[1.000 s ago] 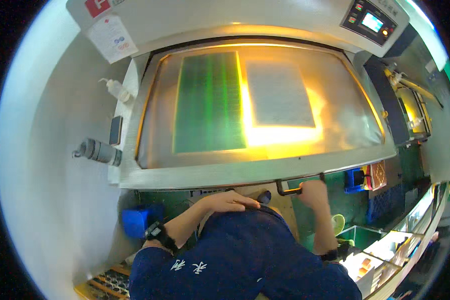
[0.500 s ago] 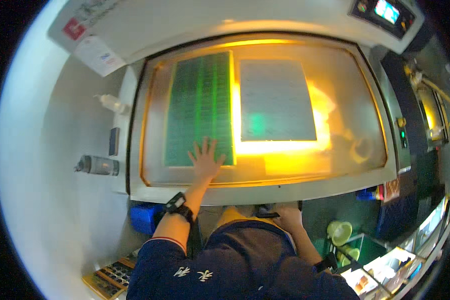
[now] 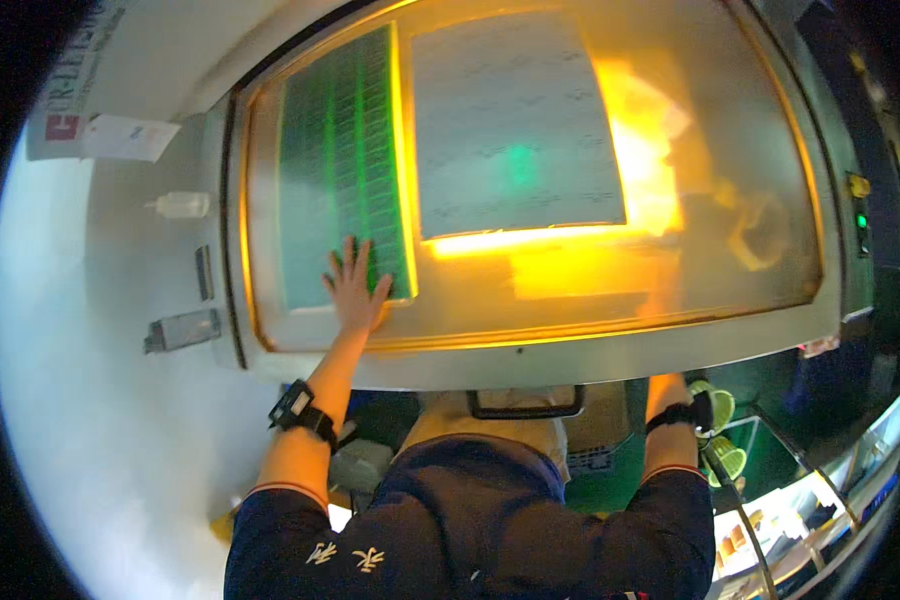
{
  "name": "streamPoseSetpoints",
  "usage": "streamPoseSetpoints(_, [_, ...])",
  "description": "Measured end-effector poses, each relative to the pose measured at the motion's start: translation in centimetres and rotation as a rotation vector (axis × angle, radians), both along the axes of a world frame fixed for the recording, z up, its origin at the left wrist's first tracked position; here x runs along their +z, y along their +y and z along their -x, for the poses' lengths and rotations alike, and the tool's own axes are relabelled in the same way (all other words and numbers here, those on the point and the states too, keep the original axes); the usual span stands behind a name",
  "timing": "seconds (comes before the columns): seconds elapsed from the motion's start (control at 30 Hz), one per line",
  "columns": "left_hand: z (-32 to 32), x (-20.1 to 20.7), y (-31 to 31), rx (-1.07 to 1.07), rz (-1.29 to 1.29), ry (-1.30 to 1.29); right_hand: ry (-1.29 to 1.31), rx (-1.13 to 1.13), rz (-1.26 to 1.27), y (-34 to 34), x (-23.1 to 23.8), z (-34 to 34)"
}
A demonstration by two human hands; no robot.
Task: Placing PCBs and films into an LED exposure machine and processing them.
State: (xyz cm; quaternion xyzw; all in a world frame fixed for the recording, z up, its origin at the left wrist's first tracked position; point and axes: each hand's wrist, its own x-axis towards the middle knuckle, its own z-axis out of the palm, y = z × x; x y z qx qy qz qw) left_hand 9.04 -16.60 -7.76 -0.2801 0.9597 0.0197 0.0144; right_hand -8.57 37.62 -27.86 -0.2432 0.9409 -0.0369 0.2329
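Note:
My left hand (image 3: 354, 293) lies flat with fingers spread on the lower part of a dark green patterned panel (image 3: 338, 150), at the left of a wide, shiny framed machine bed (image 3: 450, 325). Right of the panel lies a grey sheet (image 3: 515, 110) with faint markings and a green glint. Bright yellow light glows around the sheet's right and lower edges. My right forearm (image 3: 668, 395) reaches to the bed's front rim, where my right hand is hidden. A faint orange arm-like shape shows on the glossy surface beyond.
Along the left side stand a small white squeeze bottle (image 3: 182, 205), a dark flat object (image 3: 203, 273) and a grey bottle (image 3: 183, 330). A black handle (image 3: 526, 408) hangs below the front rim. Green baskets (image 3: 727, 458) stand at lower right. A lit control button (image 3: 861, 220) sits at far right.
The view has shifted and come nearer the bed. My right hand has gone from beside the black handle, up and right to the front rim. My left hand stays on the panel.

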Motion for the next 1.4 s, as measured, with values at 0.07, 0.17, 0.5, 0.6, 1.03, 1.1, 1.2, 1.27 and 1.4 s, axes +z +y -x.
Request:
streamPoseSetpoints(0.07, [-1.6, 0.9, 0.0, 0.014, 0.006, 0.002, 0.022, -0.047, -0.02, -0.9, -1.0, -0.2])
streamPoseSetpoints(0.17, [-1.0, 0.6, 0.5, 0.021, 0.014, 0.007, 0.07, -0.157, -0.062, 0.1, -1.6, -2.4])
streamPoseSetpoints(0.5, [-4.0, 3.6, -5.8, -0.099, -0.114, -0.043, -0.356, -1.007, 0.323, 0.3, 7.9, -22.0])
streamPoseSetpoints(0.6, [-8.4, 3.2, -11.2, 0.227, -0.061, -0.114, -0.517, -1.65, 0.929, 1.1, 11.5, -35.1])
streamPoseSetpoints(1.03, [-9.8, 9.0, -12.0, -0.028, -1.221, 0.294, 0.164, -0.123, 0.434, -10.1, 37.4, -22.3])
streamPoseSetpoints(1.1, [-12.7, 14.0, -7.9, -0.758, -0.662, -0.206, 0.394, 0.213, 0.357, -17.6, 38.3, -18.8])
streamPoseSetpoints(1.2, [-16.9, 15.3, -5.5, -0.43, -0.547, -0.592, 0.058, 0.43, 0.245, -27.9, 36.8, -16.7])
streamPoseSetpoints(1.27, [-20.3, 10.8, -8.0, -0.261, -0.533, -0.643, -0.119, 0.385, 0.118, -31.2, 34.6, -18.0])
streamPoseSetpoints(1.4, [-18.4, 7.9, -13.5, -0.43, -0.087, -0.314, 0.385, 0.64, 0.447, -36.6, 26.2, -15.0])
